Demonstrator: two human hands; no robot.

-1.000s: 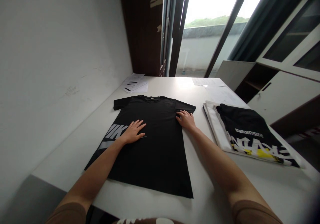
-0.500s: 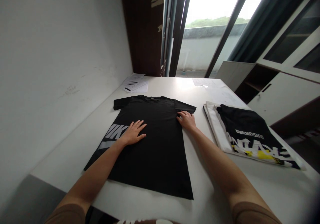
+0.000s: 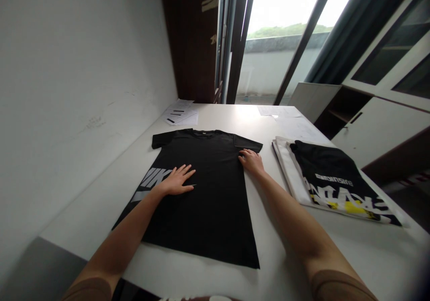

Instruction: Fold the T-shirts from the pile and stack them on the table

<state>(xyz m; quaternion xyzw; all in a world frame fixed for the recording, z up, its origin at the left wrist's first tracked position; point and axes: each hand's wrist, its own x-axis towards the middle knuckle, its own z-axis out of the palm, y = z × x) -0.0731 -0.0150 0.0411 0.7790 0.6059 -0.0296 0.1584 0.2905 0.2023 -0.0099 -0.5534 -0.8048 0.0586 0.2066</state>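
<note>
A black short-sleeved T-shirt (image 3: 208, 220) lies spread on the white table, collar toward the window. Grey lettering and a grey shape cross its left side, partly covered by my left hand (image 3: 176, 181). That hand rests flat on the shirt's middle-left, fingers spread, holding nothing. At the shirt's right edge, just below the sleeve, my right hand (image 3: 251, 161) has its fingers bent, with thumb and fingertips closed on the black cloth. The exact grip of the fingertips is small and partly hidden.
To the right lies a stack of folded clothes (image 3: 336, 180), a black printed one on top of white. Papers (image 3: 181, 113) sit at the table's (image 3: 231, 119) far left corner, others (image 3: 278, 111) at the far right. A wall (image 3: 83, 90) borders the left; cabinets (image 3: 386, 131) stand right.
My left hand has shifted slightly toward me and left across the shirt. The right hand stays at the shirt's edge, nearly unmoved, and the shirt lies as before.
</note>
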